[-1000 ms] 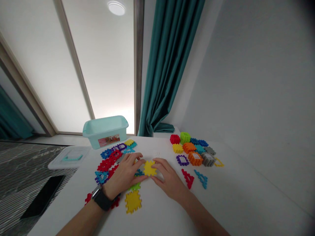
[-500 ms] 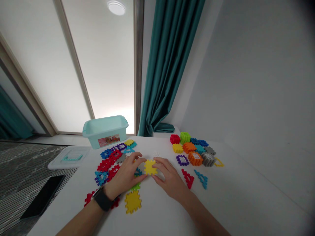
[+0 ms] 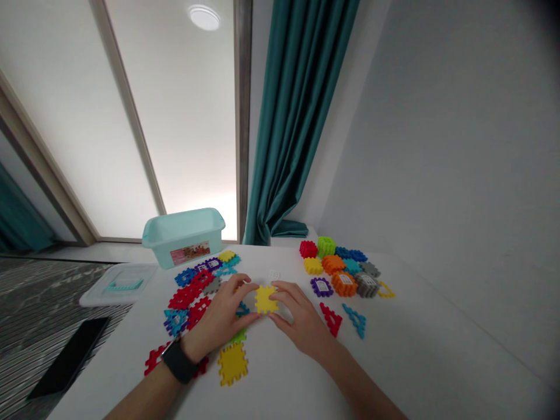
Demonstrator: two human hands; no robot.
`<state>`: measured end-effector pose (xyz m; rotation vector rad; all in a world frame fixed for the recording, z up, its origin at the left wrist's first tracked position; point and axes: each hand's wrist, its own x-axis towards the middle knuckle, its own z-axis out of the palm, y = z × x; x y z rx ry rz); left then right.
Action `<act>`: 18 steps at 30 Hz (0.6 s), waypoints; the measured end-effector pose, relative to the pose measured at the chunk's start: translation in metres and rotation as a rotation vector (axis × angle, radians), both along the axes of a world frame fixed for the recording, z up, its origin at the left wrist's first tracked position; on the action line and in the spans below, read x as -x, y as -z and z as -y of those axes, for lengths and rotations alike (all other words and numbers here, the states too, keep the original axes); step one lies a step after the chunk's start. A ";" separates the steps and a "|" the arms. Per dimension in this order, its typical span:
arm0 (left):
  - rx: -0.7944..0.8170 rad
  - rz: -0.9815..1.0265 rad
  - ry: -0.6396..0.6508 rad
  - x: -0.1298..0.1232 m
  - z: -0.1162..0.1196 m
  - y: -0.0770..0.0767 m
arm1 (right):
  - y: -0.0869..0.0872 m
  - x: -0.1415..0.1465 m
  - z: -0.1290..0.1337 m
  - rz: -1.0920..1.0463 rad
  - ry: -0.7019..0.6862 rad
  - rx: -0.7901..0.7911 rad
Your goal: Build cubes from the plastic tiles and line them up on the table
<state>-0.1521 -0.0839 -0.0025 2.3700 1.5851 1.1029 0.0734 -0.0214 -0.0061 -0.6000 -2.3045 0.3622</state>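
Note:
A small yellow piece with notched edges [image 3: 266, 299] is held between both hands over the white table [image 3: 280, 373]. My left hand [image 3: 225, 309], with a dark watch on its wrist, grips its left side between thumb and fingers. On the other side, my right hand [image 3: 301, 315] pinches it by the right edge. Below my left hand lies a larger yellow square [image 3: 233, 363], beside a partly covered green piece [image 3: 238, 336]. Red pieces [image 3: 184, 297] and a blue-and-purple piece [image 3: 175, 321] lie left of my left hand.
A mint bin [image 3: 186, 233] stands at the back left, near a clear lid [image 3: 118, 284]. Stacked pieces, including orange ones [image 3: 343, 284] and gray ones [image 3: 367, 284], sit at the back right. A red triangle [image 3: 331, 319] and blue triangle [image 3: 354, 320] lie right of my right hand.
The view has shifted slightly. Both hands keep hold of the yellow piece in nearly the same place, and less of another piece shows behind its left side.

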 end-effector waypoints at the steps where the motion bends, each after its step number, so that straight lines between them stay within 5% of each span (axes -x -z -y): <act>1: 0.003 0.006 0.001 -0.001 0.000 -0.001 | 0.000 -0.001 -0.001 0.002 -0.002 0.006; 12: 0.051 0.089 0.030 -0.016 -0.016 -0.017 | -0.018 -0.011 -0.014 0.058 0.044 -0.046; 18: 0.069 0.119 0.087 -0.029 -0.041 -0.021 | -0.021 -0.040 -0.036 -0.016 0.168 -0.133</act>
